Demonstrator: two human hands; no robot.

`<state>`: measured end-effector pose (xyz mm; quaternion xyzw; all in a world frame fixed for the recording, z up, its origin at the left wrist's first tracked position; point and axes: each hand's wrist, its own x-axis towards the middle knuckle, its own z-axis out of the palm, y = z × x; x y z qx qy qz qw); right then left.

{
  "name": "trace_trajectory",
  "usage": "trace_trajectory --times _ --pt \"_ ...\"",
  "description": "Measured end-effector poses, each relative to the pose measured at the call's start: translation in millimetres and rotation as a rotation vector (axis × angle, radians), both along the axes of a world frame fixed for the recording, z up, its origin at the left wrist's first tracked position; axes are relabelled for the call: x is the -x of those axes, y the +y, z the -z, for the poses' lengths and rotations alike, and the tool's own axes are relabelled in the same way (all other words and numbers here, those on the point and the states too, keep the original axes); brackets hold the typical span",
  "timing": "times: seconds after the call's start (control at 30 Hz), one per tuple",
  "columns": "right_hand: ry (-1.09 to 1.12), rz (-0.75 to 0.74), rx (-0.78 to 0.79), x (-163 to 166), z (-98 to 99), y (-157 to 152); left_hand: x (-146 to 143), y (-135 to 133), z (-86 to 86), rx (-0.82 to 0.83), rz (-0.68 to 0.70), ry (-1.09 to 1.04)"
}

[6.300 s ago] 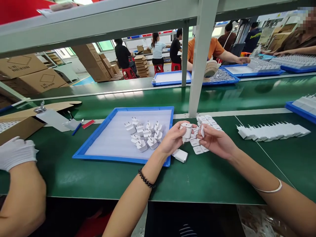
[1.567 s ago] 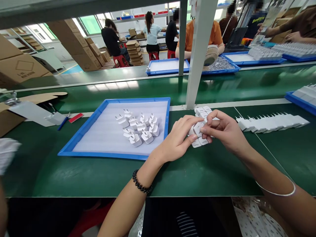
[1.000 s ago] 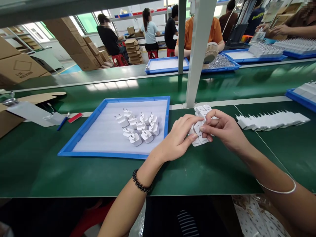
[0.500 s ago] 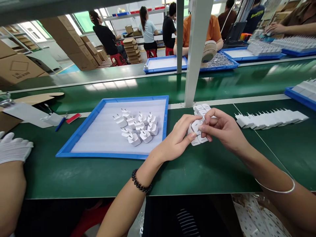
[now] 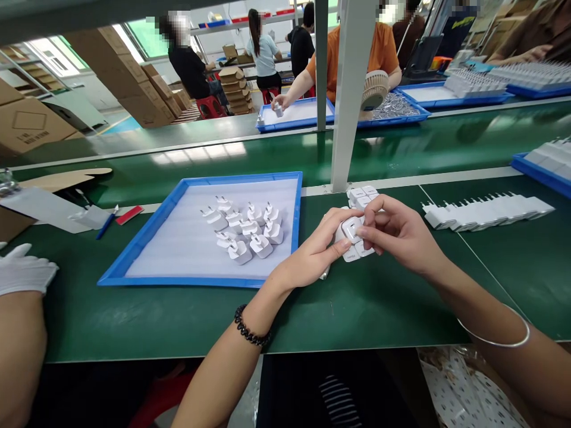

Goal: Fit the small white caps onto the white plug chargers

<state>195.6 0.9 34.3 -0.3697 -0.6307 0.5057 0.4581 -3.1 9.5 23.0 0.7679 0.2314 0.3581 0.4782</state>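
Note:
Between my hands is a white plug charger, just above a cluster of similar white chargers on the green bench. My left hand grips its left side with thumb and fingers. At its right side, my right hand has thumb and forefinger pinched together against the charger's face; whether something small sits in that pinch cannot be made out. Left of my hands, a blue tray with a white liner holds several white plug chargers, their pins pointing up.
A row of white chargers lies to the right. A metal post rises behind my hands. A co-worker's gloved hand rests at the left edge, near a blue pen and a red strip. Across the bench sits a person in orange.
My hands stay at the same charger with almost no movement. Across the bench, the person in orange has reached an arm over the far left tray, holding a small white object.

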Motion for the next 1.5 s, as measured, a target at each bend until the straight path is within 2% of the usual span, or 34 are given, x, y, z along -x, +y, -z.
trace_trajectory --times 0.27,0.57,0.7,0.87,1.0,1.1,1.23,1.37,1.5 --pt "0.004 -0.015 0.026 3.1 -0.1 0.1 -1.1 -2.1 -3.0 -0.015 -0.050 0.059" --pt "-0.026 -0.026 -0.029 2.2 2.5 -1.1 -3.7 -3.5 -2.8 -0.051 -0.057 0.063" --pt "-0.027 -0.022 -0.036 3.1 0.8 -2.1 -6.2 -4.5 3.6 0.006 -0.066 0.022" --pt "-0.064 -0.098 0.039 4.9 -0.9 -3.5 -11.1 -6.0 11.7 0.075 -0.074 -0.082" --pt "0.011 -0.097 0.037 6.7 -0.5 -4.5 -12.5 -6.7 10.7 0.132 -0.019 -0.163" --pt "0.014 -0.134 -0.022 5.9 -0.6 -5.4 -11.1 -6.1 8.1 0.176 0.025 -0.236" --pt "-0.096 -0.179 -0.184 2.9 0.6 -5.5 -9.7 -4.8 6.7 0.264 0.067 -0.329" --pt "-0.210 -0.096 -0.305 3.2 4.2 -4.2 -12.1 -6.3 6.4 0.328 0.088 -0.361" --pt "-0.257 -0.054 -0.398 6.0 6.1 -5.1 -14.5 -9.4 5.9 0.326 0.072 -0.367"
